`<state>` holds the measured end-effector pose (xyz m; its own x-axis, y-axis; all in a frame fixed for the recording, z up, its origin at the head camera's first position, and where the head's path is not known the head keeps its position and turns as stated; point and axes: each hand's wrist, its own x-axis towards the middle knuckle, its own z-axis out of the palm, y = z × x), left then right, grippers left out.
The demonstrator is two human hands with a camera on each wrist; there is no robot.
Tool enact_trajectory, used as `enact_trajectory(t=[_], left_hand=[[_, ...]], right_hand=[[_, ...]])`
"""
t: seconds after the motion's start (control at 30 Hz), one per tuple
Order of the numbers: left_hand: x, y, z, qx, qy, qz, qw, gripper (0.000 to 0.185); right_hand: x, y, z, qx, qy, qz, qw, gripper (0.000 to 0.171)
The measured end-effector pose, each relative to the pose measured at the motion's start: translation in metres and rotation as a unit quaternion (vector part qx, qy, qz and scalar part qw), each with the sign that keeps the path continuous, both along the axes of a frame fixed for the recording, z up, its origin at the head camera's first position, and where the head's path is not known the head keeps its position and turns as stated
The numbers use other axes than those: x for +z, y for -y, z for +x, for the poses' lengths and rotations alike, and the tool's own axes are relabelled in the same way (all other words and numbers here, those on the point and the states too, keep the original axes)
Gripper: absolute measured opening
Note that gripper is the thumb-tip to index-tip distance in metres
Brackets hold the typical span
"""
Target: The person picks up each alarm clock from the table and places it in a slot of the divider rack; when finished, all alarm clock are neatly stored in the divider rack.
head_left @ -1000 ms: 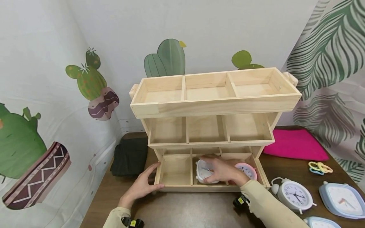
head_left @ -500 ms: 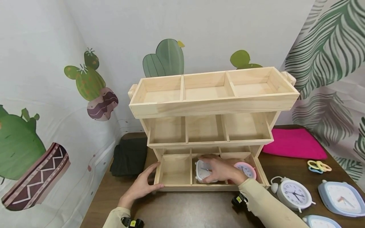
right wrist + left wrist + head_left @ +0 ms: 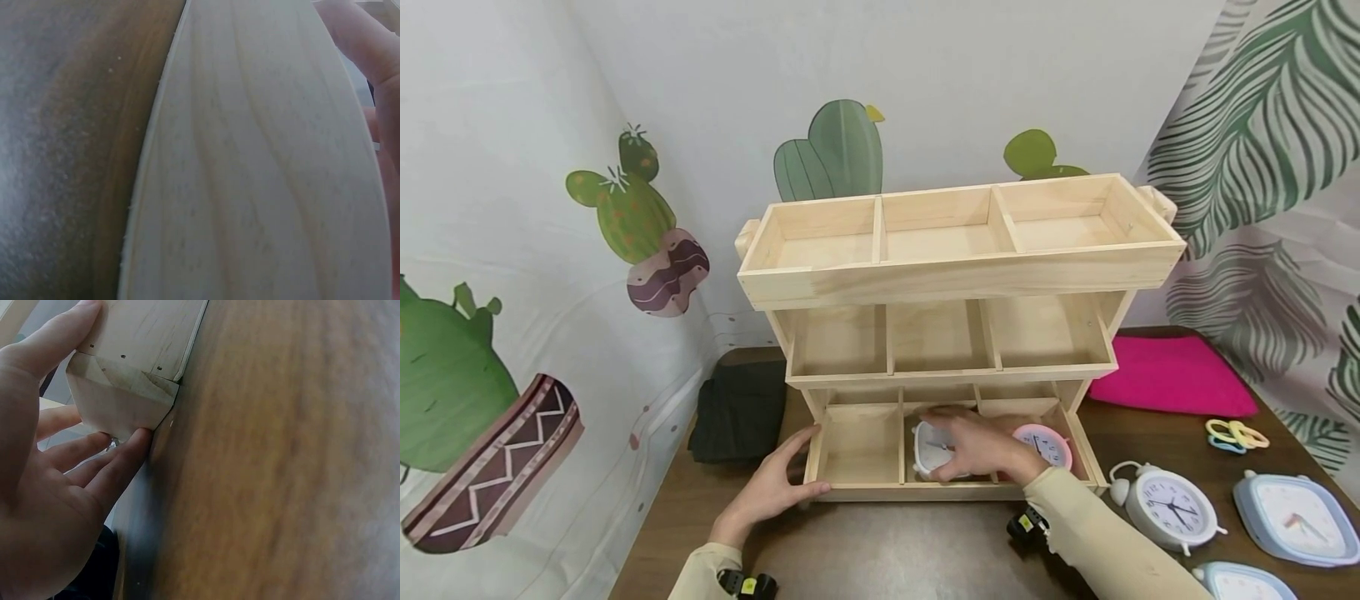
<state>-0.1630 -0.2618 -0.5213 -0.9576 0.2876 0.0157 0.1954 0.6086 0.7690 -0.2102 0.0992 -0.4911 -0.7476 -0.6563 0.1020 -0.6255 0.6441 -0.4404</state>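
A three-tier wooden rack (image 3: 955,275) stands on the brown table (image 3: 887,542). My right hand (image 3: 977,446) reaches into the bottom middle compartment, its fingers curled over a white alarm clock (image 3: 927,442). A pink clock (image 3: 1048,446) sits in the bottom right compartment beside it. My left hand (image 3: 771,492) braces the rack's bottom left corner, thumb along the front rail and fingers on the side. In the left wrist view the left hand (image 3: 56,487) lies straight-fingered against the rack's corner (image 3: 125,394). The right wrist view shows only the rack's front board (image 3: 262,162) and a fingertip (image 3: 369,50).
To the right of the rack lie a white twin-bell clock (image 3: 1168,504), a light blue clock (image 3: 1296,525), part of another blue clock (image 3: 1243,582), pastel rings (image 3: 1236,435) and a pink cloth (image 3: 1172,387). A black cloth (image 3: 741,412) lies left of the rack, by the wall.
Hardly anything: my right hand stays on the white clock in the bottom middle compartment, and my left hand keeps its place at the corner.
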Motion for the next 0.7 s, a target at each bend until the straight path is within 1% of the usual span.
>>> enact_trajectory(t=[0.33,0.53,0.7], left_hand=[[-0.0023,0.0015,0.0002,0.0,-0.002,0.008,1.0,0.094],[-0.0024,0.0009,0.0009,0.001,-0.009,0.002,1.0,0.093],[-0.0017,0.0005,0.0006,0.002,-0.01,0.003,0.9999,0.093]], right_hand=[[0.0045,0.0016,0.0017,-0.004,0.038,0.006,0.999,0.092],[0.0046,0.001,0.0013,-0.001,0.041,0.016,0.999,0.094],[0.0065,0.0008,0.0015,0.005,0.039,0.01,0.999,0.094]])
